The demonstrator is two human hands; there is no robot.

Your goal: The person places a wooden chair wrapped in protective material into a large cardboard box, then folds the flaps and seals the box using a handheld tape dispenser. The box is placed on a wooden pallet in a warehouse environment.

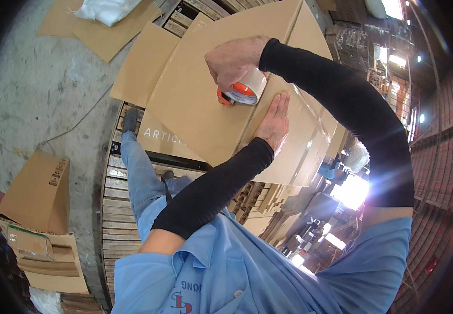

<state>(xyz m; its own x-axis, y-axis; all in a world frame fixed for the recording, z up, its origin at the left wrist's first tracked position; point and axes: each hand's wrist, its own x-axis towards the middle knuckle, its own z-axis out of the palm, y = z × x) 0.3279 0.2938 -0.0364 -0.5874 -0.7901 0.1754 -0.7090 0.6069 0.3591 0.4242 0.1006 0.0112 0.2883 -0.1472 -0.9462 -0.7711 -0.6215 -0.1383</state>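
A large brown cardboard box (195, 78) fills the space in front of me, with a seam running across its top. My right hand (235, 63) is closed round a tape dispenser (225, 98), which is pressed down near the seam. On the dispenser sits a wide roll of clear tape (258, 86) with an orange core; the fingers partly cover the handle. My left hand (274, 124) lies flat on the cardboard just beside the roll, fingers stretched out and together. Shiny clear tape (307, 107) shows on the box to the right of that hand.
A cardboard flap (145, 65) sticks out on the box's left. Wooden slats (119, 209) run beneath my legs. On the concrete floor (32, 99) are another box (35, 193), flat cardboard (106, 34) and a white plastic bundle (106, 10). Stacked cardboard (279, 227) stands on the right.
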